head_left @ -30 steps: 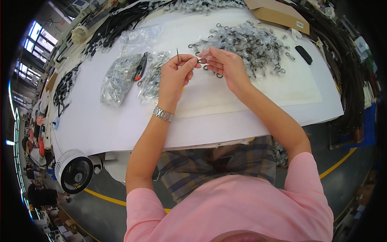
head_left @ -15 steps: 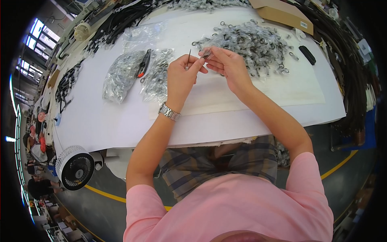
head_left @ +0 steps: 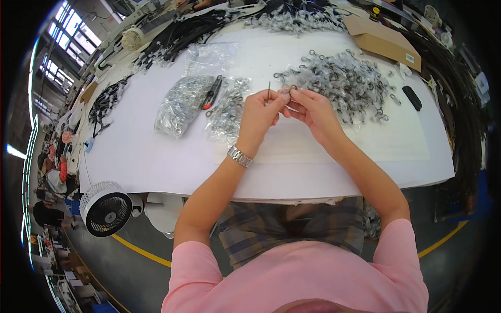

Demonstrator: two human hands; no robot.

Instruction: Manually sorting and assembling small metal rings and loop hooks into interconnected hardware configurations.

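Observation:
In front of me, my two hands meet over the table, fingertips touching or almost so. My left hand (head_left: 257,116) is closed, and a thin dark pointed tool (head_left: 269,89) sticks up between its thumb and fingers. My right hand (head_left: 319,110) pinches a small metal clasp with a ring end (head_left: 292,89); the left fingertips are right beside it, and whether they grip it too is hidden. Just beyond the right hand spreads a heap of similar clasps in clear plastic wraps (head_left: 347,83). Left of my left hand lies a smaller batch of wrapped clasps (head_left: 229,107).
A black-and-red cutter (head_left: 212,93) lies against a full clear plastic bag (head_left: 180,104). Farther right are a black oblong object (head_left: 412,98) and an open cardboard box (head_left: 383,44). Black cords (head_left: 188,34) run along the far left edge. A fan (head_left: 107,211) stands at the near left.
The whole view has shifted, so table and hands sit further right and lower. Both hands stay together; the clasp's ring now shows above the right fingertips.

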